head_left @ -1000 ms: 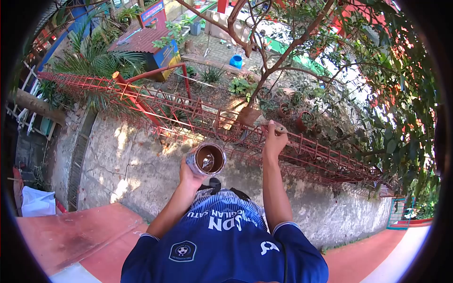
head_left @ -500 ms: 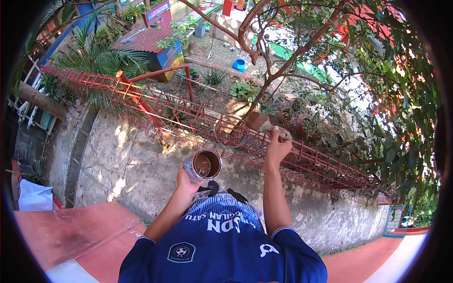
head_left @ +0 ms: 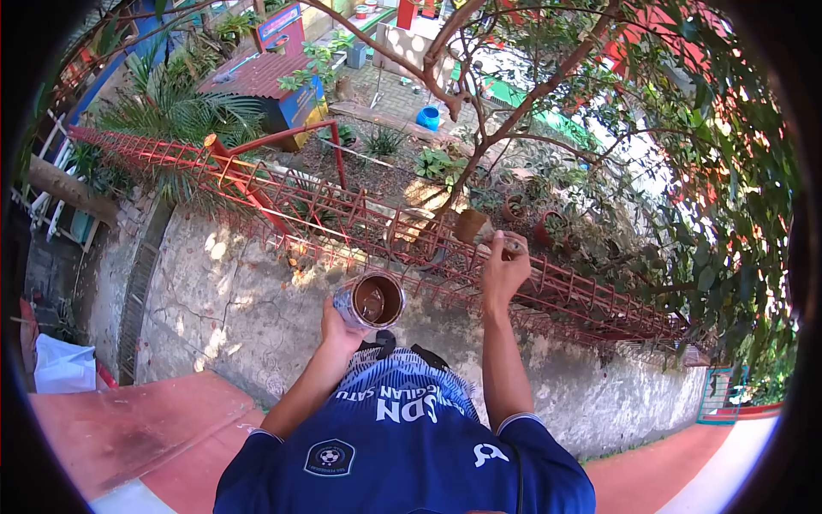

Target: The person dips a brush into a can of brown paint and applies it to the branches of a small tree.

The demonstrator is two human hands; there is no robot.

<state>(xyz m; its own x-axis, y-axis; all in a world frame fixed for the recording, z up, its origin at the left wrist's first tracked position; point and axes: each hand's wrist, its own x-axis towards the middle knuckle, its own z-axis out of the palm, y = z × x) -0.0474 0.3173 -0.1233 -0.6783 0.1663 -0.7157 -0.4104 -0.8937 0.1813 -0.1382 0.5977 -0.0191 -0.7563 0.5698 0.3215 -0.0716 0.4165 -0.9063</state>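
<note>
My left hand (head_left: 336, 329) is wrapped round a paint can (head_left: 345, 307), held in front of my waist with its mouth tilted up towards me. Reddish-brown paint (head_left: 371, 305) shows inside it. Out to the right, my right hand (head_left: 503, 281) is closed in a pinch on a paintbrush (head_left: 514, 248), its handle end showing past the fingers. The brush end points away to the left, over a red metal lattice frame (head_left: 565, 278) of thin bars. Fingers and bars partly hide the brush.
A cracked concrete wall top (head_left: 214, 295) runs below the lattice. A red post (head_left: 244, 184) stands at left. Beyond are a tree (head_left: 484, 150), potted plants (head_left: 552, 230) and a blue bucket (head_left: 428, 118). Leafy branches (head_left: 728, 223) hang at right.
My right hand has shifted slightly, its wrist turning a little along the lattice. The can stays in my left hand almost unmoved. The whole view has drifted slightly.
</note>
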